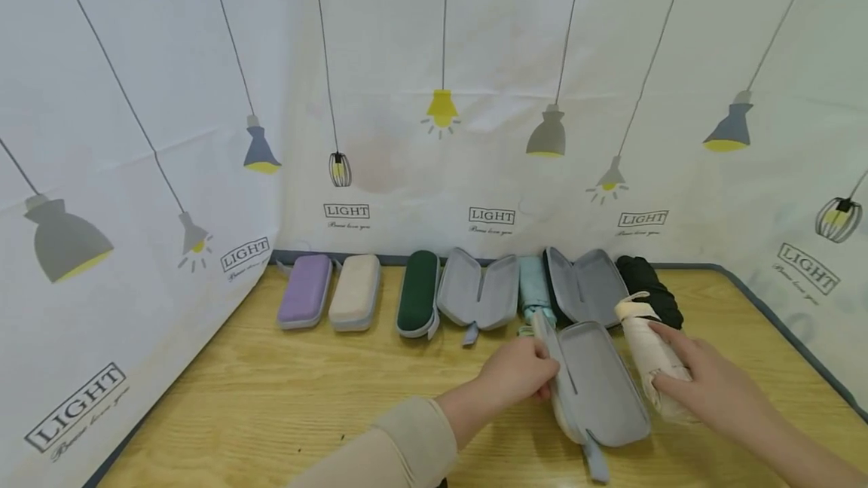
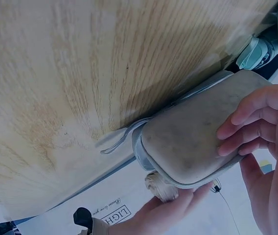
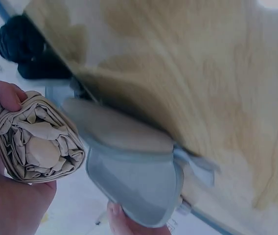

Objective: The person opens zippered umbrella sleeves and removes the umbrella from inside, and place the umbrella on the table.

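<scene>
Logged lamp-print backdrop (image 1: 488, 44) behind everything, then wooden table (image 1: 258, 398) under spread beige case (image 1: 603, 382), taken as landmark. Saw grey lining inside, hinge running lengthwise. Noted two more beyond landmark: grey-lined spread case (image 1: 498, 288) off to left, black-shelled spread case (image 1: 597, 292) directly behind. Found rolled beige umbrella (image 1: 647, 352) just right of landmark; couldn't tell whether touching table. Judged umbrella light, soft and maybe slick outside, stiff at core, hardly fragile; best grasped round mid-roll. Judged landmark light with firm shell, apt to flop at hinge; best taken by outer side of one half. Marked right hand (image 1: 712, 379) right of landmark, gripping umbrella between thumb and fingers; marked left hand (image 1: 518, 371) at landmark's left side, pinching that half, fingertips on outer shell. Listed closed purple case (image 1: 305, 292), cream case (image 1: 355, 288) and green case (image 1: 416, 296) well left and beyond; black bundle (image 1: 644, 277) beyond right, teal bundle (image 1: 533, 281) beyond left. Tagged grey pull tab (image 1: 597, 462) at landmark's near end.
</scene>
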A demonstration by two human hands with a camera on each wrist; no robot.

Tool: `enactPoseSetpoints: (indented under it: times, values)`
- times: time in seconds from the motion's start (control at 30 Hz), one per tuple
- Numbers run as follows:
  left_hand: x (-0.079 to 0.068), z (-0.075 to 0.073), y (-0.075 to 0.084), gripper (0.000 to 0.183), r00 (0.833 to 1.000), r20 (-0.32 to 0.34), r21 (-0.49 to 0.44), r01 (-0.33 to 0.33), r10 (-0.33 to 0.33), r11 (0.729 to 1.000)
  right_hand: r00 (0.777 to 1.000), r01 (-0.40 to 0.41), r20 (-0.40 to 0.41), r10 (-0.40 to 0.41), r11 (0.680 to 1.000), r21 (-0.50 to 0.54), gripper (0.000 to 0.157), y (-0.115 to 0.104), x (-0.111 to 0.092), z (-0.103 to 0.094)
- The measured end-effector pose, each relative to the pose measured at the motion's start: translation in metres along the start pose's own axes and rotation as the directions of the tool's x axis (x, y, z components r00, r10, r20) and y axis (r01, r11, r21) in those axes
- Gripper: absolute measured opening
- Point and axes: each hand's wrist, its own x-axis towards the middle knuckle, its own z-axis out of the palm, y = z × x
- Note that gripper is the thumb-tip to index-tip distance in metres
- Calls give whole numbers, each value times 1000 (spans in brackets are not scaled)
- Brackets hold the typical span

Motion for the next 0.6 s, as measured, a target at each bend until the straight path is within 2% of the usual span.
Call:
enactPoseSetpoints:
  times: [0.2, 0.3, 0.43, 0.5, 0.57, 0.6]
  values:
    - [1, 3, 0, 21, 1000, 2, 1, 12, -12, 1000, 992, -18, 124, 26, 998, -59, 75, 26, 1, 12]
    - [1, 4, 2, 21, 1000, -7, 21, 11, -11, 1000, 979, -48, 193, 57, 997, -54, 75, 34, 3, 20]
    - [0, 3, 4, 22, 1000, -16, 40, 4, -3, 999, 964, -88, 246, 99, 995, -55, 82, 40, 6, 26]
    - [0, 3, 6, 22, 1000, -15, 35, 2, -2, 999, 963, -79, 252, 94, 995, -69, 83, 38, 5, 27]
    - [0, 4, 6, 22, 1000, -16, 31, 3, -3, 1000, 976, -37, 211, 57, 995, -98, 78, 33, 2, 28]
    - [0, 4, 6, 21, 1000, -17, 29, 3, -3, 1000, 983, 18, 182, 6, 992, -129, 74, 30, 0, 29]
